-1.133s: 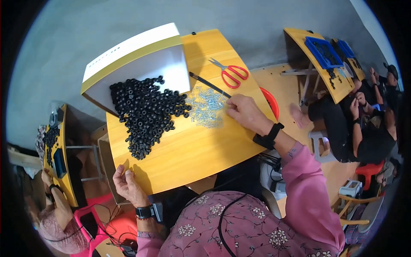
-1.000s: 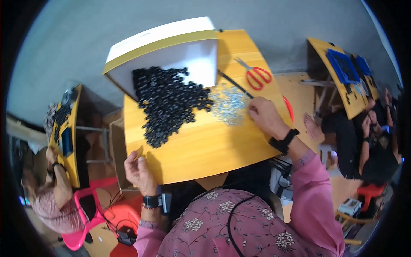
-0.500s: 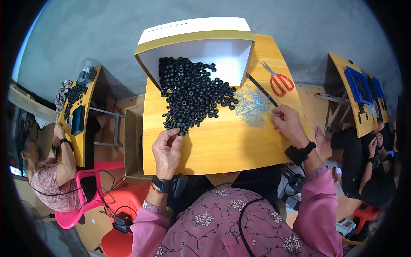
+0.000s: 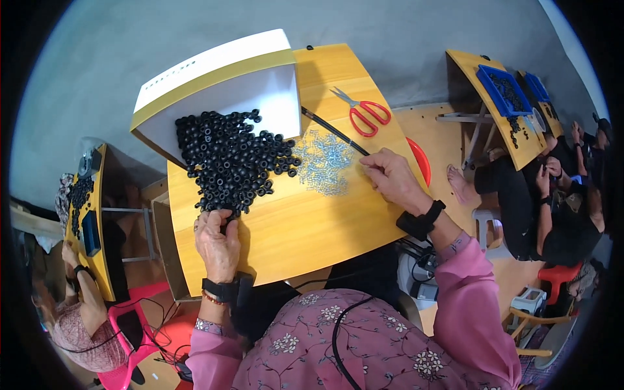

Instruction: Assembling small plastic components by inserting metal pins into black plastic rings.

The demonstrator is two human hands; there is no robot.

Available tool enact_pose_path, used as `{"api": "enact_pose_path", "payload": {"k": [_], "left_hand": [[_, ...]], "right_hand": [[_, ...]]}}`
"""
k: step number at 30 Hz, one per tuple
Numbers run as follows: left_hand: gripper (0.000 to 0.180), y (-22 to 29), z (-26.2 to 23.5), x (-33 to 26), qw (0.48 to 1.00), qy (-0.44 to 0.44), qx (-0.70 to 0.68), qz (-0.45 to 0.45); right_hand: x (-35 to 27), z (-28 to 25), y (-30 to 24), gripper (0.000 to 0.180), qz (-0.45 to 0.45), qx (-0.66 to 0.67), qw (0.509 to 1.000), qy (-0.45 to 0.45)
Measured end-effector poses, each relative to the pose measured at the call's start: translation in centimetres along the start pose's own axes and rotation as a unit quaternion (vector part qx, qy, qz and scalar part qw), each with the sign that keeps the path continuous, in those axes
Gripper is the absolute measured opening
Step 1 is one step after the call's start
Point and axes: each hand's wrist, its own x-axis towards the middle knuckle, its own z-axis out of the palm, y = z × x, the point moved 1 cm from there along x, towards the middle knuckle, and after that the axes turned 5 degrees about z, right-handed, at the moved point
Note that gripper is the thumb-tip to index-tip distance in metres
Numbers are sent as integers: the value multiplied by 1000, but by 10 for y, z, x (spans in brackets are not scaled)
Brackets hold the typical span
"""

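Pinching at black rubber rings [image 4: 231, 162] with your left hand [image 4: 218, 244], right hand [image 4: 393, 179] seemingly closed on small clear parts [image 4: 323, 168] beside it.

Worker seen from above: a pink long-sleeved garment, its body printed with small pale flowers on a purplish ground, plain pink at the sleeves. Behind the left hand [image 4: 218, 244], a black wristband and a thin beaded bracelet; behind the right hand [image 4: 396, 179], a black wristband. A black cable crosses the chest.
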Motion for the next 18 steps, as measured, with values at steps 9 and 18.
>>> {"api": "enact_pose_path", "payload": {"k": [9, 18], "left_hand": [[19, -4, -4, -2, 994, 47, -95, -9], [14, 13, -9, -20, 916, 68, -393, -48]], "right_hand": [[-1, -4, -4, 16, 104, 149, 983, -32], [-25, 4, -57, 16, 103, 280, 953, -56]]}}
